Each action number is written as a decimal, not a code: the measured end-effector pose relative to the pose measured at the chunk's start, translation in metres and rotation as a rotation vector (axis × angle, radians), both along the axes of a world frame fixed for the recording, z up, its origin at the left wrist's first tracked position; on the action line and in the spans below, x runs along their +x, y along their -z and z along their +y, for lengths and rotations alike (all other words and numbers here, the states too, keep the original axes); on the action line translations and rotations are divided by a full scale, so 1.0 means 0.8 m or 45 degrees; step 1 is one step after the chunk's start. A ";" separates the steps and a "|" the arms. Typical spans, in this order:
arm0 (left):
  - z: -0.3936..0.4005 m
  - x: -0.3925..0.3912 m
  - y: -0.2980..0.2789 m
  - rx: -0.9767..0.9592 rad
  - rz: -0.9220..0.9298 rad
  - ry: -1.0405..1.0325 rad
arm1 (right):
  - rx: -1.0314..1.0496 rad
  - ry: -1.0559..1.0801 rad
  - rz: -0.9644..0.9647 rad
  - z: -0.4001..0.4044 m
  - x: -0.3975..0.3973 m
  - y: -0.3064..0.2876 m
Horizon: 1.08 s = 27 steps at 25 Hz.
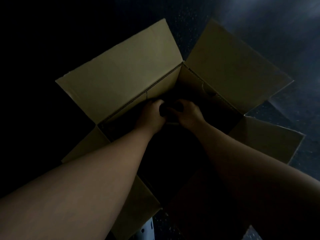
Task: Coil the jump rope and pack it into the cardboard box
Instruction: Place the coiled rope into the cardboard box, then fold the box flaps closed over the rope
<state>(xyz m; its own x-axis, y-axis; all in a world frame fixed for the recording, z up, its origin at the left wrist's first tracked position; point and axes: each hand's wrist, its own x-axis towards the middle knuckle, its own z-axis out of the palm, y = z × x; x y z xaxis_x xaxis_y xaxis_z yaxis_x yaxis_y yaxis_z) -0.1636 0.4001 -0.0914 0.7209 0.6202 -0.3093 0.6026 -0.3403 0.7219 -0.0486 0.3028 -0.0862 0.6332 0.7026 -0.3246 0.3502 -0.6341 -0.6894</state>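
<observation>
The scene is very dark. A large cardboard box (pixel 121 70) stands open on the floor, its flaps folded outward on all sides. Both my arms reach down into it. My left hand (pixel 152 115) and my right hand (pixel 186 113) meet close to the far-left inner wall, both curled around a small dark object (pixel 163 110) that looks like the jump rope's handle or bundle. The rope itself cannot be made out against the black interior of the box.
The box sits on a dark speckled floor (pixel 285 40) that is lighter at the upper right. A white object with dark dots (pixel 147 229) shows at the bottom edge, below the near flap.
</observation>
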 end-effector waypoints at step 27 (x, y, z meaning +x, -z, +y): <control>-0.009 -0.163 -0.106 -0.368 0.524 -1.110 | -0.408 -0.054 -0.631 -0.054 0.056 -0.250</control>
